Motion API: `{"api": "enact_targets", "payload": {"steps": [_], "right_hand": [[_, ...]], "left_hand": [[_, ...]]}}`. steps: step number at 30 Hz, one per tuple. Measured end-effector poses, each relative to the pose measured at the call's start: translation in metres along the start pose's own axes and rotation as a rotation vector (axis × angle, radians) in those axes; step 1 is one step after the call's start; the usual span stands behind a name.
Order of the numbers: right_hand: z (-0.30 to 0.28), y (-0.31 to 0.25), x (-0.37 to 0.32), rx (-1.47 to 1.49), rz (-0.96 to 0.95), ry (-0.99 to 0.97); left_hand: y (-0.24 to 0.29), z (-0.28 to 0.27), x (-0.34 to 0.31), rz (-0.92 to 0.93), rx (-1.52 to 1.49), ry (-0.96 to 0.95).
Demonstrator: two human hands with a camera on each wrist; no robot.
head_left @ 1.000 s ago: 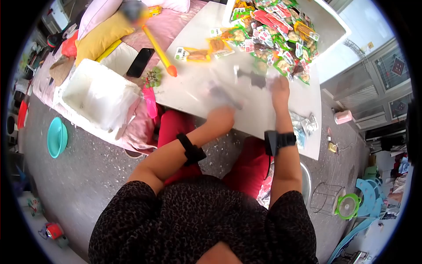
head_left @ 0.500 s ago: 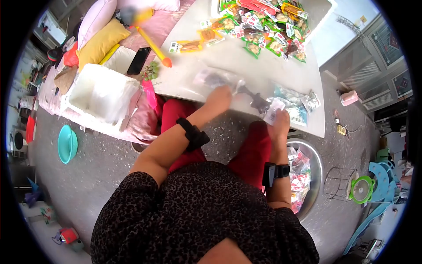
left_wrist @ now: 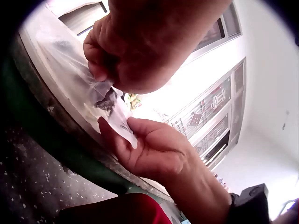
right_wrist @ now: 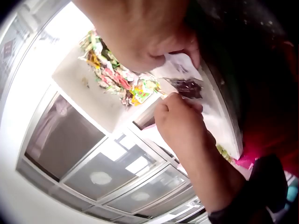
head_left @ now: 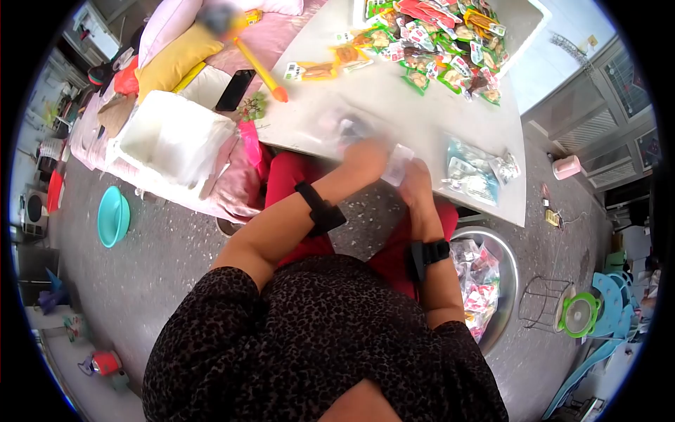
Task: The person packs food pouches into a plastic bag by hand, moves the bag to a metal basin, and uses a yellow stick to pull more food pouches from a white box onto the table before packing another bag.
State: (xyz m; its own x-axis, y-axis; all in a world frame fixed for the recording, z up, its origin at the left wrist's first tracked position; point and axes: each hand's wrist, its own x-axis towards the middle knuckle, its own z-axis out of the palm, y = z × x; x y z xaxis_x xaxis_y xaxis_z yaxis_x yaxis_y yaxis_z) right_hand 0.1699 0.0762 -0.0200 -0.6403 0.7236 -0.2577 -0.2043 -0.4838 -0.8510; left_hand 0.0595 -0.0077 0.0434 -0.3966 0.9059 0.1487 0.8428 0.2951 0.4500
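Close together at the table's near edge, the left hand (head_left: 367, 158) and right hand (head_left: 416, 184) hold a small clear-and-white packet (head_left: 397, 165) between them. Dark contents (left_wrist: 106, 102) show through it in the left wrist view. The left hand (left_wrist: 140, 46) has its fingers curled round gathered clear plastic (left_wrist: 70, 58), which spreads over the tabletop. Thumb and fingers of the right hand (left_wrist: 156, 149) pinch the packet's whitish end. In the right wrist view, dark contents (right_wrist: 187, 87) lie between the right hand (right_wrist: 145, 42) and left hand (right_wrist: 182, 123).
Many colourful packets (head_left: 450, 46) lie at a white box (head_left: 527, 28) at the table's far side. Blue-and-clear packaging (head_left: 471, 172) is at the right. A metal basin (head_left: 508, 281) with packets stands on the floor; a white foam box (head_left: 144, 130) and phone (head_left: 235, 90) lie left.
The right hand has come down from the tabletop and then left, beside the left hand, with the packet. The dark part stretched between the hands earlier is now mostly hidden from the head view.
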Motion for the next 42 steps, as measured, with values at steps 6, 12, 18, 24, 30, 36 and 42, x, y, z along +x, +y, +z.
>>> {"api": "enact_targets", "payload": {"steps": [6,12,18,24,30,36,42], "right_hand": [[0.016,-0.043,0.003,-0.548,0.144,-0.066],[0.026,-0.034,0.002,-0.255,0.216,-0.034],[0.032,0.011,0.022,-0.374,-0.177,0.050],[0.026,-0.021,0.019,-0.396,0.091,-0.033],[0.029,-0.001,0.027,-1.082,-0.532,-0.021],[0.014,-0.064,0.035,-0.903,-0.078,-0.215],[-0.059,-0.128,0.120,-1.080,-0.396,0.141]], "left_hand": [[-0.005,0.004,0.003,-0.011,0.012,0.052],[-0.013,0.008,0.007,0.074,0.028,0.113],[-0.005,0.017,0.001,0.052,0.016,0.094],[-0.010,0.004,-0.006,0.084,-0.055,0.108],[-0.023,0.014,0.002,0.355,-0.044,0.373],[-0.041,0.019,0.000,0.427,-0.133,0.295],[-0.045,0.031,0.006,0.471,-0.062,0.444]]}}
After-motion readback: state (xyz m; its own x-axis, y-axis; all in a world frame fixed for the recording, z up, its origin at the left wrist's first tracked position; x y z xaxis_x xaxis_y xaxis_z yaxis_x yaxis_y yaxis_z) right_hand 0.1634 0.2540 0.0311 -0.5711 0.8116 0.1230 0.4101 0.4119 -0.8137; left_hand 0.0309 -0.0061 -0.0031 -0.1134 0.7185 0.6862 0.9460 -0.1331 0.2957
